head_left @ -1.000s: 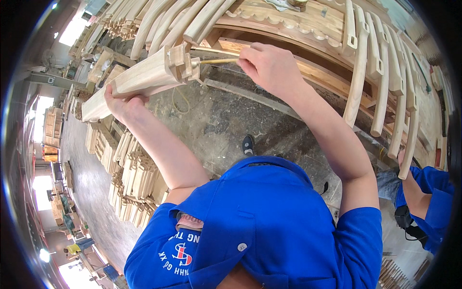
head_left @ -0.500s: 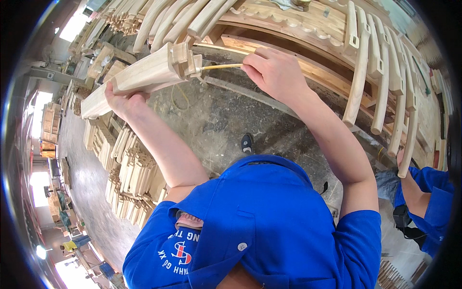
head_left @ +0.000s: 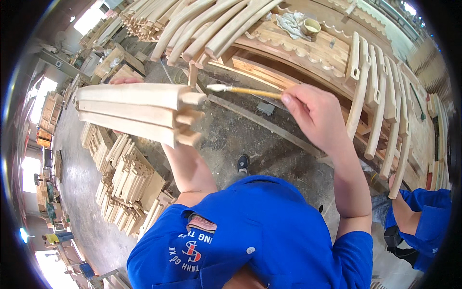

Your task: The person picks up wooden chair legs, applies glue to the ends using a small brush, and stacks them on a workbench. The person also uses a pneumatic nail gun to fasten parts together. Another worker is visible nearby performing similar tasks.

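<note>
Right hand clamped on brush, left-hand grip hidden behind wooden pieces, curved slats beyond.

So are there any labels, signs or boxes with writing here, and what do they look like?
Shirt print: on the chest of the person's blue shirt, white lettering with a red and white emblem.
Pocket tag: small pinkish strip at the shirt pocket, above the print.
No boxes, signs or screens can be made out.
</note>
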The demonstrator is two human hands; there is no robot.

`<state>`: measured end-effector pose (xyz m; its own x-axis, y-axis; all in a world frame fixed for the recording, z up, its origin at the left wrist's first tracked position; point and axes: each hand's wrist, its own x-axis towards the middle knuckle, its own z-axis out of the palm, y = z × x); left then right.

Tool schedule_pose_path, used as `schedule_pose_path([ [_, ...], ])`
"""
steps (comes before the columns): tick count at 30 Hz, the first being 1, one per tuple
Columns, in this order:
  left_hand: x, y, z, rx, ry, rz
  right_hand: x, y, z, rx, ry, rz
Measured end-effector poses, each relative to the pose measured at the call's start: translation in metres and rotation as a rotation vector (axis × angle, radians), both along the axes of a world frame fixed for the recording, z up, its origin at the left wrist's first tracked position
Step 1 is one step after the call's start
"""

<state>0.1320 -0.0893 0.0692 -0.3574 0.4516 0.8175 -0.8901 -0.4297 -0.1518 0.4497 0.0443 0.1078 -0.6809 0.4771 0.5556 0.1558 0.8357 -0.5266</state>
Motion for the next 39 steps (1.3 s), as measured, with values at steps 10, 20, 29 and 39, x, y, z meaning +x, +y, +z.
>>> schedule_pose_path([
  [10,0.003,0.004,0.032,0.094,-0.094,0.291,0.001,-0.024,-0.001,-0.077,0.048,0.022],
  [20,-0.012,0.017,0.021,0.097,0.018,0.224,-0.002,-0.012,-0.020,0.242,0.178,-0.122],
  [29,-0.031,0.016,0.019,0.091,0.114,0.181,0.020,-0.015,-0.012,0.060,0.193,0.023],
  [39,-0.012,0.023,0.022,0.051,0.021,0.251,0.000,-0.021,-0.028,0.133,0.091,-0.099],
])
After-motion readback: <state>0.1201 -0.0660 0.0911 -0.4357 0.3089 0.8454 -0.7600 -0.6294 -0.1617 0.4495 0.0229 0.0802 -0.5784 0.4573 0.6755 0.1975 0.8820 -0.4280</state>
